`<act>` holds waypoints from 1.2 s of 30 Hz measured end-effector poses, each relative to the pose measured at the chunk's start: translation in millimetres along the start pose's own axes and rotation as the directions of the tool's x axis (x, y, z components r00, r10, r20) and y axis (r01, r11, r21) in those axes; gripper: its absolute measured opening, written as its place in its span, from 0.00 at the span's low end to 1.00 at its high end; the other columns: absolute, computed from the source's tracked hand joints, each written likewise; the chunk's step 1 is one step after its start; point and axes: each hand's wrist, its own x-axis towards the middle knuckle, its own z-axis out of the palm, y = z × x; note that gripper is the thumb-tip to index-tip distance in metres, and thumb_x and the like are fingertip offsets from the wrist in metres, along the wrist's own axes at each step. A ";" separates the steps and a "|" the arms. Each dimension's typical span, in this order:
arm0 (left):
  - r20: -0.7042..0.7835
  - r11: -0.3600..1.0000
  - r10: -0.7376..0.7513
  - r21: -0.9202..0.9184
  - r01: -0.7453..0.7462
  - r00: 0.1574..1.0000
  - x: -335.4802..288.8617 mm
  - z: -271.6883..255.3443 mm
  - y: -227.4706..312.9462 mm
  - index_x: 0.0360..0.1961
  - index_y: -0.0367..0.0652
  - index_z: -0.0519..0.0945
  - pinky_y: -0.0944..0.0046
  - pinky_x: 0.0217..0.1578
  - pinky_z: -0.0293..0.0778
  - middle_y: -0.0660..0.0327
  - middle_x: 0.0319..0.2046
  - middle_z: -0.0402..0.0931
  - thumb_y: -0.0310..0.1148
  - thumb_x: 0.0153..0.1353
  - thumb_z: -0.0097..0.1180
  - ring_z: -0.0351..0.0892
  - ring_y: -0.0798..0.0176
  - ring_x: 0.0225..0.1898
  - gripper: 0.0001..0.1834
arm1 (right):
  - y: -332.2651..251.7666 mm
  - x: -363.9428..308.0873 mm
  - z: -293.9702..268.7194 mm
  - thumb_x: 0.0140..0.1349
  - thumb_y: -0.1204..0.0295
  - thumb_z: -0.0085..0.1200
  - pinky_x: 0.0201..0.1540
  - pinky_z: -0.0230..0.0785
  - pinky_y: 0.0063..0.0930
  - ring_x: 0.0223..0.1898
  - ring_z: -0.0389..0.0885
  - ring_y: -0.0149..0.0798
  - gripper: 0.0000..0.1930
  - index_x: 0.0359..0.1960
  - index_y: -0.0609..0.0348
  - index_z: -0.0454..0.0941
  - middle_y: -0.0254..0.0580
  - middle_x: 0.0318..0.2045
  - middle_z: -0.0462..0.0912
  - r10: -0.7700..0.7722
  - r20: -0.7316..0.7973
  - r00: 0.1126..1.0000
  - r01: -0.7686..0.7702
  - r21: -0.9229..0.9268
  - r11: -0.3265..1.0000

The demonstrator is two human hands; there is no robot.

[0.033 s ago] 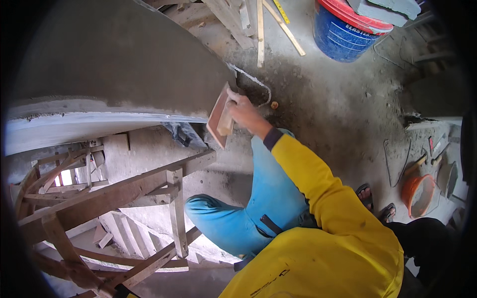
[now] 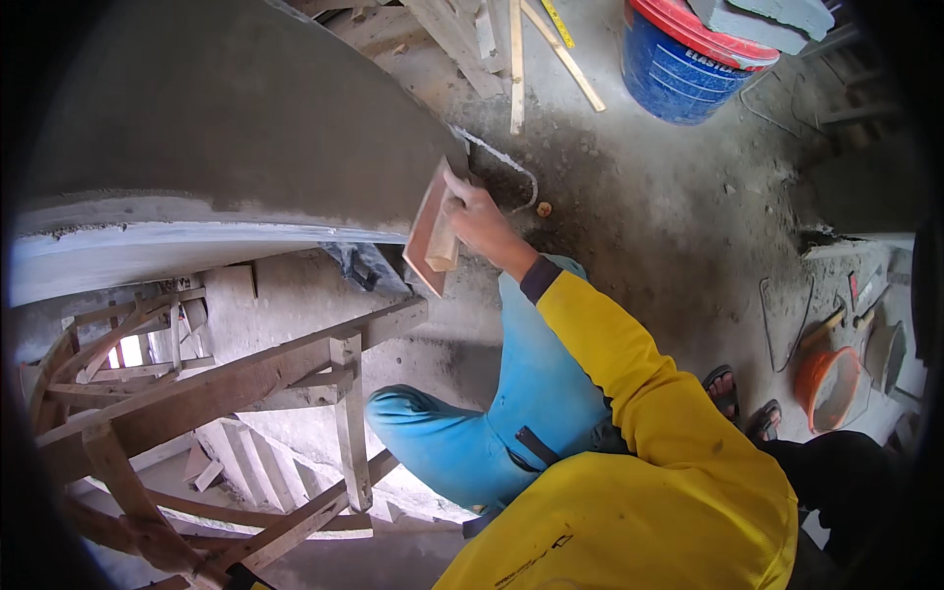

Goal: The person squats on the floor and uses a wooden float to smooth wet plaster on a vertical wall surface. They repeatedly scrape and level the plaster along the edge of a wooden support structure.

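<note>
Just left of the curled right hand [image 2: 484,228] lies its gripped wooden float [image 2: 429,236]; left hand [image 2: 169,549]: hold unclear.

The float [image 2: 427,236] was coloured pinkish brown on its board and pale tan on its handle [image 2: 444,254], while the plastered surface [image 2: 265,118] was toned a dull dark grey. The yellow shirt [image 2: 629,521], marked with small black print, was finished with a dark purplish cuff [image 2: 542,278] above light blue trousers [image 2: 536,344]. A blue bucket [image 2: 664,87] was rimmed in red, another bucket [image 2: 810,388] was coloured orange, and the grey floor [image 2: 678,197] was mottled with brown.
</note>
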 end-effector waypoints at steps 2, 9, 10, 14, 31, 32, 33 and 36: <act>-0.058 0.914 0.233 0.354 -0.198 0.971 3.6 12.6 -8.1 0.63 0.61 0.74 0.43 0.42 0.78 0.51 0.44 0.84 0.64 0.72 0.26 0.82 0.39 0.41 0.33 | -4.7 -2.0 7.1 0.64 0.73 0.45 0.28 0.68 0.23 0.22 0.70 0.24 0.30 0.69 0.67 0.61 0.36 0.25 0.78 -0.259 -0.010 0.966 0.256 -0.117 0.960; -0.046 0.997 0.038 0.061 -0.036 0.998 -22.0 -27.7 41.6 0.60 0.62 0.78 0.43 0.45 0.76 0.53 0.46 0.83 0.68 0.69 0.25 0.81 0.39 0.43 0.36 | -12.5 1.6 -4.1 0.61 0.70 0.48 0.20 0.64 0.27 0.17 0.70 0.27 0.33 0.69 0.69 0.61 0.34 0.18 0.72 0.292 0.083 0.953 -0.302 0.170 0.938; -0.078 0.998 0.057 0.040 -0.054 0.995 -21.4 -28.0 41.8 0.60 0.61 0.78 0.43 0.46 0.76 0.53 0.46 0.83 0.68 0.69 0.25 0.81 0.39 0.44 0.37 | -9.3 6.1 -1.8 0.61 0.70 0.48 0.19 0.63 0.28 0.17 0.69 0.27 0.33 0.69 0.70 0.61 0.34 0.18 0.72 0.158 0.048 0.986 -0.164 0.171 0.972; -0.076 0.997 0.077 0.028 -0.075 0.994 -10.7 -26.0 38.6 0.60 0.59 0.79 0.42 0.47 0.75 0.52 0.47 0.83 0.68 0.69 0.24 0.81 0.39 0.45 0.38 | -15.4 16.3 -7.0 0.61 0.67 0.48 0.16 0.60 0.29 0.16 0.69 0.29 0.36 0.71 0.68 0.56 0.35 0.19 0.72 0.077 0.038 0.996 -0.080 0.074 0.994; 0.079 0.990 -0.121 -0.068 0.127 0.989 -16.6 -37.0 58.6 0.60 0.57 0.78 0.43 0.47 0.75 0.50 0.48 0.82 0.69 0.68 0.23 0.80 0.39 0.47 0.40 | -32.0 -0.8 3.6 0.64 0.69 0.47 0.13 0.58 0.28 0.15 0.67 0.31 0.36 0.73 0.62 0.51 0.37 0.22 0.71 0.313 0.094 0.945 -0.327 0.253 0.911; 0.079 0.990 -0.126 -0.048 0.130 0.989 -15.5 -29.6 50.0 0.60 0.56 0.79 0.43 0.47 0.75 0.50 0.47 0.82 0.69 0.68 0.23 0.80 0.39 0.46 0.40 | -43.2 -18.4 11.0 0.64 0.69 0.47 0.17 0.66 0.30 0.18 0.74 0.34 0.34 0.73 0.63 0.54 0.42 0.24 0.76 0.383 0.050 0.922 -0.386 0.164 0.908; 0.078 0.991 -0.130 -0.028 0.133 0.988 -12.0 -16.1 32.6 0.59 0.56 0.79 0.43 0.47 0.75 0.50 0.47 0.83 0.69 0.68 0.24 0.80 0.38 0.46 0.40 | -44.1 -34.5 21.2 0.64 0.70 0.47 0.22 0.69 0.32 0.22 0.77 0.38 0.34 0.72 0.63 0.54 0.47 0.28 0.79 0.184 0.001 0.983 -0.184 0.010 0.983; -0.004 0.991 -0.084 -0.108 0.083 0.996 -10.9 -16.5 34.7 0.57 0.56 0.80 0.43 0.46 0.75 0.48 0.45 0.83 0.69 0.69 0.25 0.81 0.37 0.45 0.40 | -52.1 -56.0 33.0 0.64 0.71 0.47 0.38 0.76 0.34 0.35 0.83 0.46 0.33 0.72 0.63 0.56 0.59 0.38 0.83 -0.167 -0.017 0.986 0.159 -0.231 0.960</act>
